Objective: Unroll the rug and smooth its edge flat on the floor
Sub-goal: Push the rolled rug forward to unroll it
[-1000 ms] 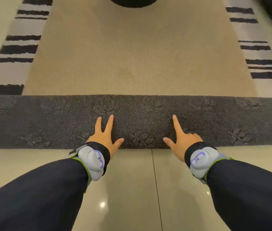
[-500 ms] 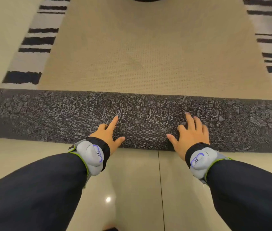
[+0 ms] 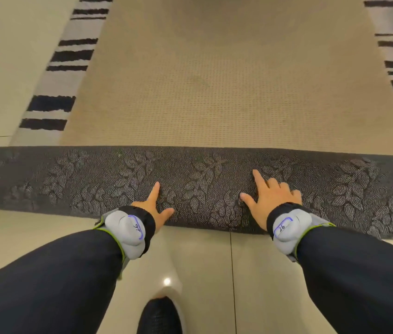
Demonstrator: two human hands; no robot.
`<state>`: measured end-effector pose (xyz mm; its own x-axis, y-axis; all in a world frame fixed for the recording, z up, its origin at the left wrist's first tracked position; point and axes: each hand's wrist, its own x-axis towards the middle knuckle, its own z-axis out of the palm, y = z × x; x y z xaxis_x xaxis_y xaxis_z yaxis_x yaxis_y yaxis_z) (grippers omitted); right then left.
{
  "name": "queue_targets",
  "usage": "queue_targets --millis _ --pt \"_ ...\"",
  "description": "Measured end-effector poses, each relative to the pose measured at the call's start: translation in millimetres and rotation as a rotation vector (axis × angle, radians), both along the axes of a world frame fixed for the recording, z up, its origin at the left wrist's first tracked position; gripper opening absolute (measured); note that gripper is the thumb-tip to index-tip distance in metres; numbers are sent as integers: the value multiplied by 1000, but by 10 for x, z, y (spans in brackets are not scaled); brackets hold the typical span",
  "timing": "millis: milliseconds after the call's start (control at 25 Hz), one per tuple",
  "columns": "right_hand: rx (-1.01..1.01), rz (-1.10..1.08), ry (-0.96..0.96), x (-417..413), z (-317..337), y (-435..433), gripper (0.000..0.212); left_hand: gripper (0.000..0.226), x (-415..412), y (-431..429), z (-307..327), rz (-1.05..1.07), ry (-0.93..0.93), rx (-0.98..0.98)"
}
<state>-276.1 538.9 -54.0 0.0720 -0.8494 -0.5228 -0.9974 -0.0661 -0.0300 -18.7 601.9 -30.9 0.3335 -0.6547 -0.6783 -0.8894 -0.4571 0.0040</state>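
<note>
our left hand point(image 3: 153, 207) and right hand point(image 3: 269, 197) press open on the rolled rug point(image 3: 202, 184), its long axis crosswise ahead of us.

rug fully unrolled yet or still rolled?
Still partly rolled: the rug lies flat beyond a dark roll with its backing outward, left hand and right hand on it.

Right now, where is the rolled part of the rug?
In the head view the rolled part lies across the frame, between the bare tile floor nearest the person and the flat beige stretch beyond, under both hands.
</note>
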Motion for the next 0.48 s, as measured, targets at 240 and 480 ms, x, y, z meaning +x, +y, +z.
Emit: queue_targets --millis 240,480 --pt "-66 123 20 -95 80 470 59 53 7 342 248 -118 -118 -98" --pt "38 38 -89 -259 77 819 49 61 10 611 106 -84 120 -215"
